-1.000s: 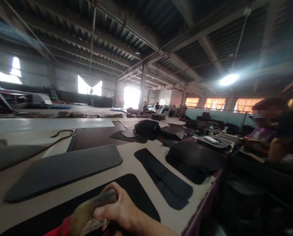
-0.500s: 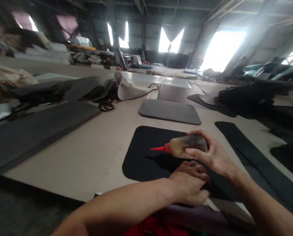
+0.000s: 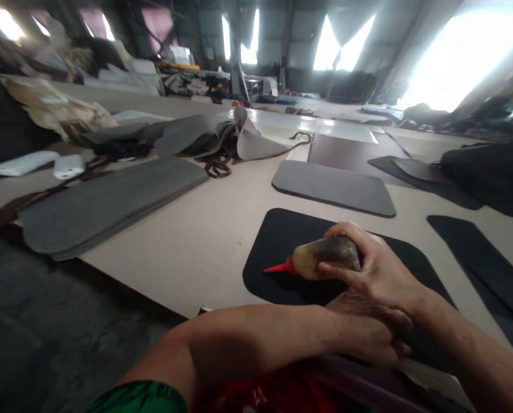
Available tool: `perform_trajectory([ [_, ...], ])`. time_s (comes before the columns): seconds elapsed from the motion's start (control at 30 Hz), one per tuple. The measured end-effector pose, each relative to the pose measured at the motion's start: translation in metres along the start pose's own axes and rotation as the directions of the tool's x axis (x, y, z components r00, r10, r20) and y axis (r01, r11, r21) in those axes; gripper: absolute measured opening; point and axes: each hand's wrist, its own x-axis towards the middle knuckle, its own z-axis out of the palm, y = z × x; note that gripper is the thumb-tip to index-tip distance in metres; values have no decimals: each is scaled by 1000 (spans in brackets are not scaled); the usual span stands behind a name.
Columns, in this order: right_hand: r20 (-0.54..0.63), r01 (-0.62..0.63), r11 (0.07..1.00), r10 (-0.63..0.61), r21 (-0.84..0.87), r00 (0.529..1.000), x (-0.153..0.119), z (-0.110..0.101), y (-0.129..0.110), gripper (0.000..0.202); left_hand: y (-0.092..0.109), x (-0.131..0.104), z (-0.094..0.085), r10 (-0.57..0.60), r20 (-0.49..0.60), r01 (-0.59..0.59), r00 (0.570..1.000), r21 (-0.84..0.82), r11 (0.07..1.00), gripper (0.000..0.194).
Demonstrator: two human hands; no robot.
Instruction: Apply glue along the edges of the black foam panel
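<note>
My right hand is wrapped round a squeeze bottle of yellowish-brown liquid, its lower part dark. The bottle lies nearly level, its red pointed nozzle aimed left and down. The tip is at the surface of a black round-cornered panel; I cannot tell if it touches. My left hand rests low over the near part of this panel, under my right hand and wrist. Its fingers are curled and partly covered, so whatever they may hold is hidden.
Beyond the black panel lies a grey round-cornered panel. Stacked grey sheets lie along the table's left side, with curled grey material behind them. Long dark strips lie on the right. The table edge drops to the floor at front left.
The nozzle has tilted down toward the black panel. My left hand has slid to the right beneath my right hand. The camera view has swung left.
</note>
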Motion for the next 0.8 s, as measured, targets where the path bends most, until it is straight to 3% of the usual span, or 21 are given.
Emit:
perform_trajectory([
  [0.13,55,59,998,-58,-13,997,4,2,-5,24,0,1,-1,61,84,-60,995,-8,998,34],
  [0.4,89,199,979,-194,-49,977,6,2,-15,14,5,4,1,-21,200,29,980,-36,999,23],
  [0.6,132,273,961,-265,-45,955,8,3,-19,13,6,5,-3,-12,267,29,964,-59,998,30],
  [0.8,161,290,956,-281,-33,946,11,4,-20,12,12,6,-7,-37,320,73,947,-99,992,26],
])
